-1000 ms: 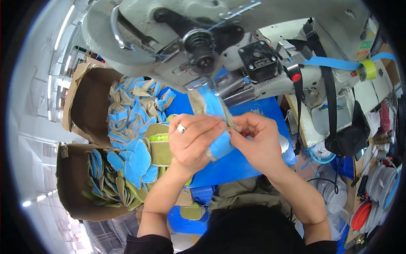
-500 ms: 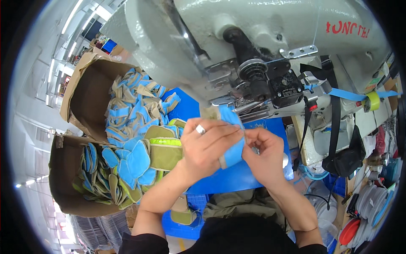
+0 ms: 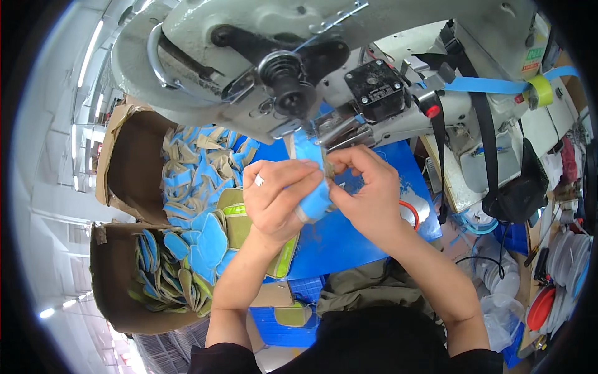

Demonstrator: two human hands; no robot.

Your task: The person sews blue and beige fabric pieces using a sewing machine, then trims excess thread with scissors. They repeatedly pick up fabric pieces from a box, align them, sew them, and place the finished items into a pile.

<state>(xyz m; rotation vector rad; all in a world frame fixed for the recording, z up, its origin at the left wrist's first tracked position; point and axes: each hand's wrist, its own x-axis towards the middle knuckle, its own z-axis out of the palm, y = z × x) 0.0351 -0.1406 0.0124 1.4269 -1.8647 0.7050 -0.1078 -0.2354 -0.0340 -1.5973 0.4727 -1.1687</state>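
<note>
A blue fabric piece with beige edges [image 3: 316,201] is held just below the needle area of a grey-green sewing machine [image 3: 386,28]. Its far end reaches up to the machine's foot. My left hand [image 3: 275,194], with a ring on one finger, is closed over the near part of the piece. From the right side, my right hand [image 3: 372,192] pinches its edge between thumb and fingers. Left of my left hand lie olive and lime padded pieces [image 3: 235,212] and blue oval pieces [image 3: 208,240]. The fingertips partly hide the pinched edge.
Two cardboard boxes stand at the left: the upper box [image 3: 134,165] beside a heap of blue-and-beige strips [image 3: 202,168], the lower box [image 3: 112,280] full of padded pieces. A blue ribbon [image 3: 486,85] feeds in from the right. A blue tabletop [image 3: 355,246] lies beneath my hands.
My view has shifted, so the machine sits further left and higher. My hands stay on the blue fabric piece, which is tilted more; my right fingers have moved up along its edge.
</note>
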